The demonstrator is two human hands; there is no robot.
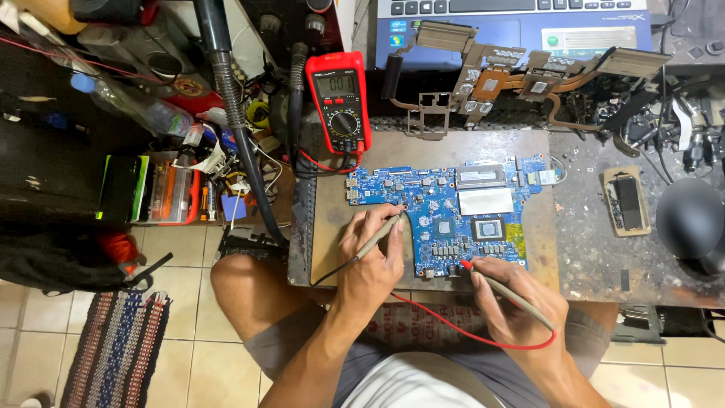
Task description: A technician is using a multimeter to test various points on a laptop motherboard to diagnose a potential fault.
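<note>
Far left of the hands: striped rug [113, 347] on the tile floor, black bag [64, 261] above it, then a cluttered parts organizer [170, 193]. Red multimeter [339, 102] stands up and just left of the left hand, display lit, leads trailing down toward the work board [328, 227].

Left hand [370, 253] curled shut around the black probe [377, 236], pencil grip, tip touching the blue laptop motherboard [445, 211] at its left notch edge. Black lead runs down-left from under the palm.

The motherboard lies flat on the board, directly beyond both hands, between them and the heatsink assembly [521, 72] and laptop [521, 23] further back.

Right hand [521, 302] closed on the red probe [498, 283], tip on the motherboard's lower edge, just below the chip area. Red lead loops under the wrist toward the lap.

Right of that hand: small phone part [627, 200] on the bench, black dome [691, 219] at the edge.
</note>
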